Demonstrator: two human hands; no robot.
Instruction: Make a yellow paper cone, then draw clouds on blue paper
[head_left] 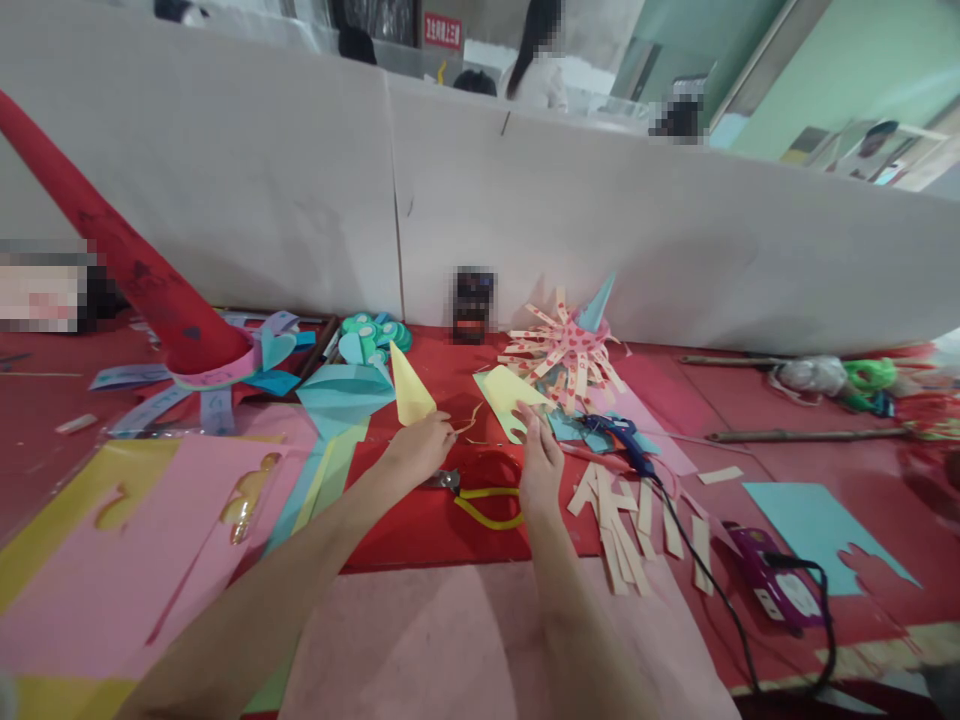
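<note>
Your left hand is beyond and left of the yellow-handled tool; its fingers are closed on the base of a pointed yellow piece. Your right hand is just right of the tool; its fingers pinch a second yellow piece, located beyond the tool. A blue glue gun lies to the tool's right.

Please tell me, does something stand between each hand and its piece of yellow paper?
Nothing visible does. The left hand touches one yellow paper, the right hand another yellow paper. The yellow-handled scissors lie lower, between the arms, not in the way.
</note>
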